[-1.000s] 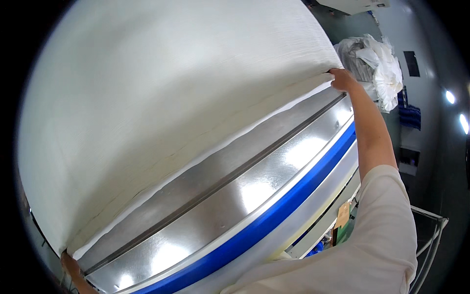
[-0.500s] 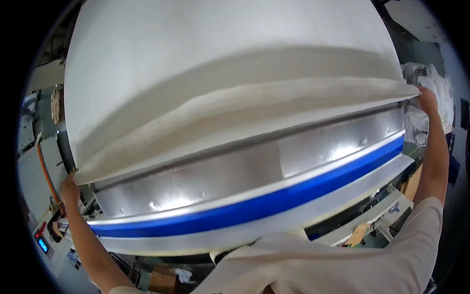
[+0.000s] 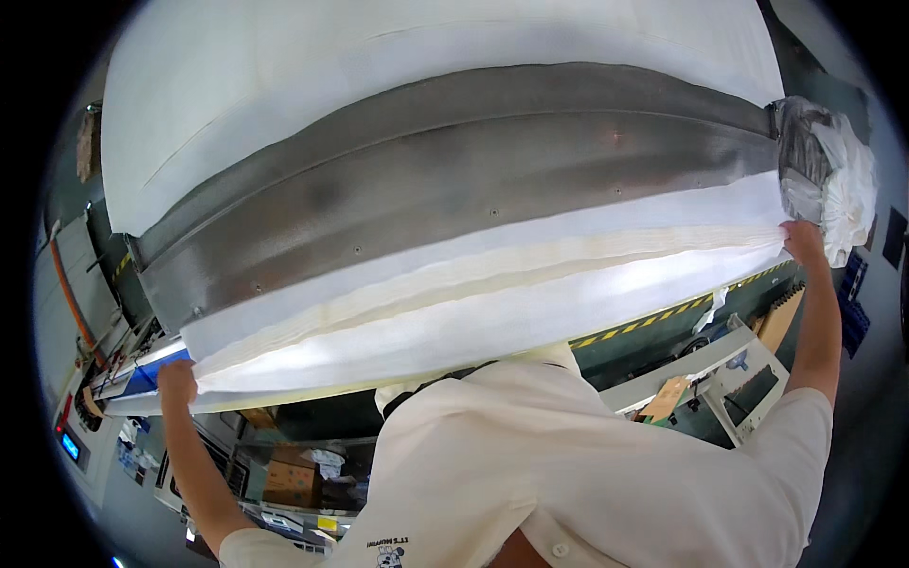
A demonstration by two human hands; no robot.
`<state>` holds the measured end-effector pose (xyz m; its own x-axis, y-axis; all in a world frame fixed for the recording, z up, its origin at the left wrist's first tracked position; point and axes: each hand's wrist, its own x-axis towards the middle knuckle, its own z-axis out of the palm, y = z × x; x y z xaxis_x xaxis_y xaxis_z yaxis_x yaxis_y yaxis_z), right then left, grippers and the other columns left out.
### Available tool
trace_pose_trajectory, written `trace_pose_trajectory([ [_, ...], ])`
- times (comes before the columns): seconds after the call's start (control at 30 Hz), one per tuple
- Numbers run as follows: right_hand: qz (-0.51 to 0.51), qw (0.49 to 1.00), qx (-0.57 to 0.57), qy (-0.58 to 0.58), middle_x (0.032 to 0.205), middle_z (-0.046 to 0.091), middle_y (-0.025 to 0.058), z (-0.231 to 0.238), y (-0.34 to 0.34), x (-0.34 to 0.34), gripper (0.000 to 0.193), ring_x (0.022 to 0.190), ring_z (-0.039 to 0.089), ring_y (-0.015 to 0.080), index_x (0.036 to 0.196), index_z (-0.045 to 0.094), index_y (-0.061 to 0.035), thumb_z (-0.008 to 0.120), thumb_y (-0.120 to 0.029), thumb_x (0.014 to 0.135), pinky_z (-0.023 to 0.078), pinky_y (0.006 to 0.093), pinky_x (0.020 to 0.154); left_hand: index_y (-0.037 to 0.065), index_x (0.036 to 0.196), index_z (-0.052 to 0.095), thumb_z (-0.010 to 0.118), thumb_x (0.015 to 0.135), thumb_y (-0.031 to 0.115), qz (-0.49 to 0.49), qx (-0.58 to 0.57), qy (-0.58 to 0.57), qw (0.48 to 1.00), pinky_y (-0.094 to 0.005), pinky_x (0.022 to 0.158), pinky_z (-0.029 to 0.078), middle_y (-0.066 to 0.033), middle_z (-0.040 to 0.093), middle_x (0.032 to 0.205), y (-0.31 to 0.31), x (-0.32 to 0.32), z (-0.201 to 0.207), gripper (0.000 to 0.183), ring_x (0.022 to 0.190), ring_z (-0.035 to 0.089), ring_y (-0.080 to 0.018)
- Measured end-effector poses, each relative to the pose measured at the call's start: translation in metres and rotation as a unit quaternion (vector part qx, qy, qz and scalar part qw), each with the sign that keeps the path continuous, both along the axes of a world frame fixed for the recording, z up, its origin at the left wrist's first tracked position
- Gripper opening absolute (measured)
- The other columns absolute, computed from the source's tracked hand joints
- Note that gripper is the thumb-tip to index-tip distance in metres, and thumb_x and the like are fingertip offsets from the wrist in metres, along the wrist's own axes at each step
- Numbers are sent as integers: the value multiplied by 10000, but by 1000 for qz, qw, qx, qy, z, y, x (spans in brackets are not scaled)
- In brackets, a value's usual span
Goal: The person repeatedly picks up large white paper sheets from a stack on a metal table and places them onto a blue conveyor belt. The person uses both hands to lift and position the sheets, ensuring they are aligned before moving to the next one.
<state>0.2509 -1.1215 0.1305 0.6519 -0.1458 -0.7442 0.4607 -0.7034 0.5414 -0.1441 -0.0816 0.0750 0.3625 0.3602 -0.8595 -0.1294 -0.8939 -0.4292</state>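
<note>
A long piece of white fabric (image 3: 492, 270) stretches across the front of the machine, gathered into lengthwise folds between my two hands. My left hand (image 3: 177, 381) is closed on its left end, beside the blue strip (image 3: 144, 377) that shows there. At the far right my right hand (image 3: 803, 242) grips the other end, close to the bundle of clear plastic. Beyond the fabric lies a wide grey metal plate (image 3: 454, 161) with small screws along it. Behind that plate, a broad white sheet (image 3: 426, 57) covers the far surface.
Bunched clear and white plastic (image 3: 833, 180) hangs at the right end. A small control screen (image 3: 70, 445) and an orange hose (image 3: 71, 293) are at left. Below the front edge stand a cardboard box (image 3: 292, 481) and a white metal frame (image 3: 682, 379).
Both hands have pulled the white fabric toward me, off the metal plate and over most of the blue strip. More of the plate is bare between this fabric and the far sheet.
</note>
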Motion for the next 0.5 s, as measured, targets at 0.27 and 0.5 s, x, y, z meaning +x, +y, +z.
trace_pose_trajectory([
  [0.27,56,998,23,30,837,642,138,-34,-47,-53,152,851,602,334,816,660,-105,528,-171,775,479,451,761,106,941,683,570,776,116,4,44,168,985,-398,815,499,-87,645,1060,-35,1,-34,200,1006,609,-266],
  [0.5,130,989,70,11,785,604,182,-57,-130,-59,159,820,572,364,745,624,-38,509,-139,791,460,461,746,99,978,686,549,824,185,46,50,140,988,-459,763,509,-109,660,1050,-24,-11,-71,223,990,624,-293],
])
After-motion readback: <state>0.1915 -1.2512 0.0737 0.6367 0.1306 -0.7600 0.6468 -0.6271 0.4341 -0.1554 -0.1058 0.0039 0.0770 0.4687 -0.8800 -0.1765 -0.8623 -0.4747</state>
